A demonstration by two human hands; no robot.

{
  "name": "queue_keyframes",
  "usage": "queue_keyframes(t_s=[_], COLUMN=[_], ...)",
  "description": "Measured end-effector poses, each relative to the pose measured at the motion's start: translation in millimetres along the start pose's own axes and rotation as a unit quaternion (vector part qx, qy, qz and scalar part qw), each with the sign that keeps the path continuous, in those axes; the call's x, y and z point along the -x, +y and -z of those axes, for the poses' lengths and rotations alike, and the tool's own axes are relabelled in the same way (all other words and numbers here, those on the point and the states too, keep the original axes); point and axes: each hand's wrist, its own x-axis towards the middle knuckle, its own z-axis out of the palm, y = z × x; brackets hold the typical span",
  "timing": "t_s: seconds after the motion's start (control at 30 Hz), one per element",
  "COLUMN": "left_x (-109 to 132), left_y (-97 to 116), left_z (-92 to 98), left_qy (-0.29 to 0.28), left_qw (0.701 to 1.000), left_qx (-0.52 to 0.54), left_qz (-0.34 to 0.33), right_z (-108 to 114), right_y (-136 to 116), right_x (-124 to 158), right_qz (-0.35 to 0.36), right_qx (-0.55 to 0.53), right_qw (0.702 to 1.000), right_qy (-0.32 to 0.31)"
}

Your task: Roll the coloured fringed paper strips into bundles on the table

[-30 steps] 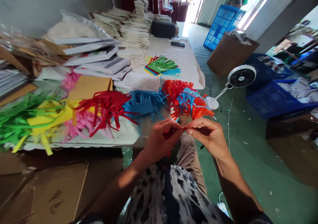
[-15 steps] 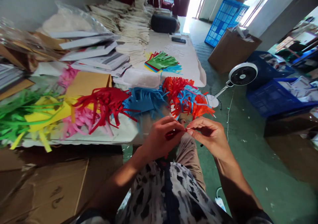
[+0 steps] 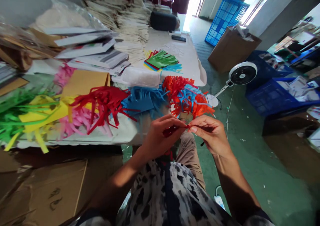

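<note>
Left hand (image 3: 160,136) and right hand (image 3: 210,134) meet above the lap, fingers of both clamped on a small red paper strip (image 3: 172,130), just off the desk (image 3: 120,131) edge. Nearest on desk: orange-and-blue paper fringe (image 3: 186,97), blue paper fringe (image 3: 142,102) beside it.

**Little room ahead on the tabletop, more room on the right**

Just ahead of the left hand (image 3: 160,136) and the right hand (image 3: 210,134), red paper fringes (image 3: 100,105), blue paper fringes (image 3: 143,102) and orange paper fringes (image 3: 187,97) stand in the way. Behind them, a plastic box (image 3: 141,76) blocks further. A hand can pass along the white tabletop (image 3: 125,131) edge. On the right, the green floor (image 3: 250,159) gives wide room, up to a fan (image 3: 242,74) and a blue crate (image 3: 275,97).
</note>
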Motion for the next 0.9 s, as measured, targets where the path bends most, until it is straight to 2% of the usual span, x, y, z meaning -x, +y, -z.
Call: queue_keyframes(t_s=[0.17,0.43,0.63,0.77,0.9], left_x=[1.1,3.3,2.9,4.0,4.7], left_y=[1.0,1.8,4.3,4.0,3.6], left_z=[-3.3,-8.3,-5.7,-3.7,-0.6], left_qy=[0.019,0.062,0.037,0.019,-0.019], left_qw=[1.000,0.992,0.993,0.990,0.988], left_qx=[-0.008,-0.072,-0.080,-0.105,-0.128], left_qz=[-0.003,-0.077,-0.084,-0.095,-0.083], right_z=[-2.2,-6.2,-8.6,-8.5,-6.4], right_y=[0.5,0.8,-2.6,-10.6,-17.3], right_x=[0.1,4.1,7.1,10.8,14.5], right_qz=[-0.002,0.032,0.079,0.094,0.105], right_qx=[-0.028,0.017,0.055,0.121,0.186], right_qw=[0.999,0.999,0.995,0.988,0.977], right_qy=[0.016,0.040,0.034,0.034,0.007])
